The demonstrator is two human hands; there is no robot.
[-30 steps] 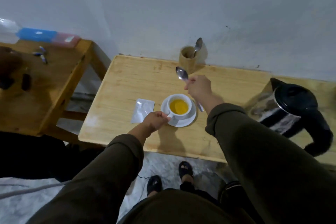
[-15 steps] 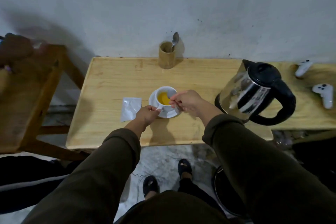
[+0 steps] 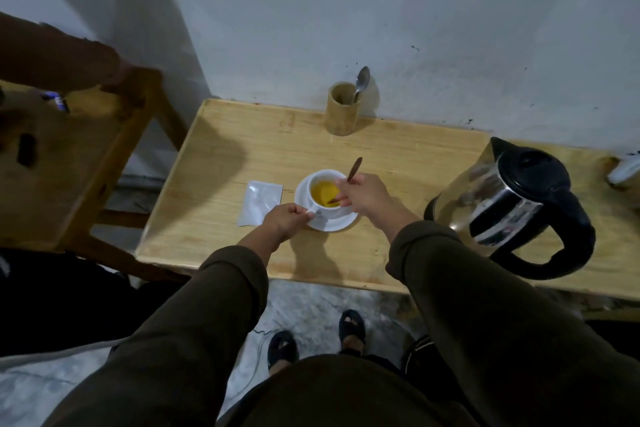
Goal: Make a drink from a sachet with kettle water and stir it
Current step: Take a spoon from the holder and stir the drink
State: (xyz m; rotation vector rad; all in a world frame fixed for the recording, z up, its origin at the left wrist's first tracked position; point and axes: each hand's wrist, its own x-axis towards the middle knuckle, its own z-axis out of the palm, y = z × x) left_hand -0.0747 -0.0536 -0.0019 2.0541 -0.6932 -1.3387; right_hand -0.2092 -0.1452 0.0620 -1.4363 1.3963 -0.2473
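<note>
A white cup [image 3: 320, 180] of yellow drink stands on a white saucer [image 3: 341, 222] in the middle of the wooden table [image 3: 214, 184]. My left hand [image 3: 285, 220] pinches the cup's handle at the near left. My right hand [image 3: 367, 196] grips a spoon [image 3: 354, 170] whose bowl dips into the drink while the handle end sticks up past my fingers. A flat white sachet [image 3: 259, 203] lies just left of the saucer. The steel and black kettle [image 3: 512, 208] stands on the right side of the table.
A bamboo holder [image 3: 341, 113] with a second spoon [image 3: 362, 81] stands at the back edge by the wall. A lower wooden table [image 3: 62, 163] with small dark items sits left. A white object [image 3: 623, 168] lies far right. My feet show on the floor below.
The spoon was held in the air above the cup a second ago; now its bowl is down in the drink. My left hand stays on the cup handle.
</note>
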